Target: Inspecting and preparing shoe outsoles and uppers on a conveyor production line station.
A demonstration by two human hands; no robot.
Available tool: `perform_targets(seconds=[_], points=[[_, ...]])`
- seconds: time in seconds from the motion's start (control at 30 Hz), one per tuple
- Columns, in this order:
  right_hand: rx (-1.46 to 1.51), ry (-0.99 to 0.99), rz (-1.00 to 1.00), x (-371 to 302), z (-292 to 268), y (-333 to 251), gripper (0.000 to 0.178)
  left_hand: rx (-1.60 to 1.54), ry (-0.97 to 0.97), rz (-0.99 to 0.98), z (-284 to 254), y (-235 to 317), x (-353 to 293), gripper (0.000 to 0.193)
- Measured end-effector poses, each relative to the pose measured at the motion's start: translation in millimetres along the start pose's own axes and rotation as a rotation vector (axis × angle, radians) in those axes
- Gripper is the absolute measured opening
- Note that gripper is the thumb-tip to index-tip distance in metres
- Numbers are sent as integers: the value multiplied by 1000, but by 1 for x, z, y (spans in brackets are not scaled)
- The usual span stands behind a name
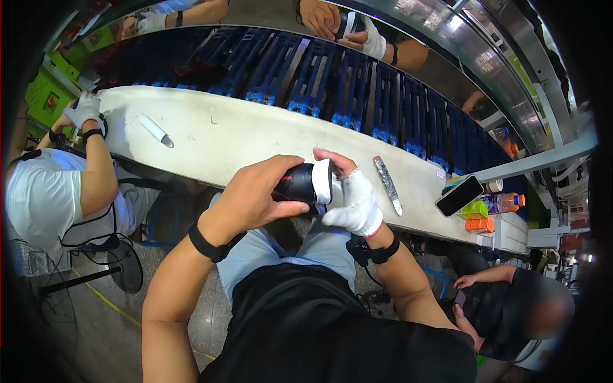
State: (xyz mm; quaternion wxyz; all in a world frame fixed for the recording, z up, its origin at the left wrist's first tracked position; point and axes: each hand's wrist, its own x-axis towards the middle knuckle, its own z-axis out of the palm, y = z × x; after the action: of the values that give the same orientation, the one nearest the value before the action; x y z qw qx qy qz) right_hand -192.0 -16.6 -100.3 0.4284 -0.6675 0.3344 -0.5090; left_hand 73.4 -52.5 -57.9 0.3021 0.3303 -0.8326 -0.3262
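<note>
A black shoe with a white sole (297, 185) is held over the near edge of the worktable, above my lap. My bare left hand (252, 188) wraps round its dark upper, thumb on the near side. My right hand (355, 203), in a white glove with some fingertips bare, cups the white sole end from the right. Part of the shoe is hidden behind my fingers. To the right of the gloved hand lies a knife with a wrapped grey handle (385, 181), its blade pointing toward me.
The pale worktable (255, 134) curves across, with a white-handled tool (155, 131) at left. Beyond stands a row of blue slatted racks (300, 80). A phone (460, 196), small boxes (479, 226) and a bottle (507, 203) sit at right. Co-workers sit on either side.
</note>
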Motion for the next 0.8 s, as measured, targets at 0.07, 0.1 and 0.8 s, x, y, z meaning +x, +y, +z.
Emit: perform_targets(seconds=[0.07, 0.1, 0.8], points=[[-82, -53, 39, 18, 7, -9, 109, -26, 7, 26, -2, 2, 9, 80], [-54, -24, 39, 27, 15, -12, 103, -28, -7, 31, -2, 3, 13, 78], [286, 281, 177, 35, 16, 8, 62, 296, -109, -42, 7, 26, 65, 67]])
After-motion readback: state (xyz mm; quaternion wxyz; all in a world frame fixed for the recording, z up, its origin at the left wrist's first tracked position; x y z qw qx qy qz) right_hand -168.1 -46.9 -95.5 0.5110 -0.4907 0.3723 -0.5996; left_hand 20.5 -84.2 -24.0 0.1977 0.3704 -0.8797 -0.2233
